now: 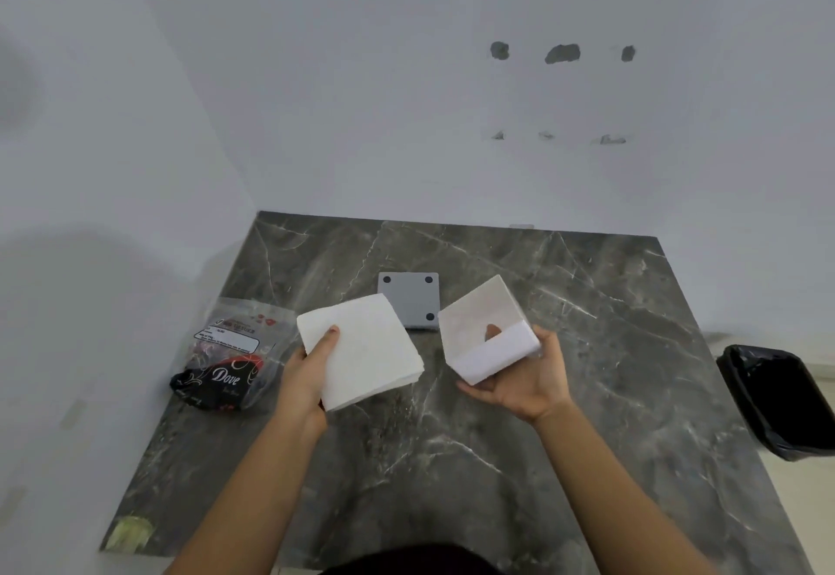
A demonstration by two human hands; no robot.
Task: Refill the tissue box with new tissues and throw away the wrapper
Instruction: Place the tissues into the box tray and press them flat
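Observation:
My left hand (pixel 307 371) grips a square stack of white tissues (pixel 366 348) by its near left corner, thumb on top, just above the table. My right hand (pixel 524 375) holds the white tissue box (pixel 479 326) from below, tilted with its open underside facing me; a fingertip shows through the round hole in its far face. A grey square base plate (pixel 409 299) with black round feet lies on the table between and behind the two. The emptied clear and black plastic wrapper (pixel 226 357) lies crumpled at the table's left edge.
The dark marble table (pixel 497 461) stands in a corner of white walls. A bin lined with a black bag (pixel 777 398) sits on the floor to the right of the table. A bit of yellowish tape (pixel 131 531) marks the table's near left corner.

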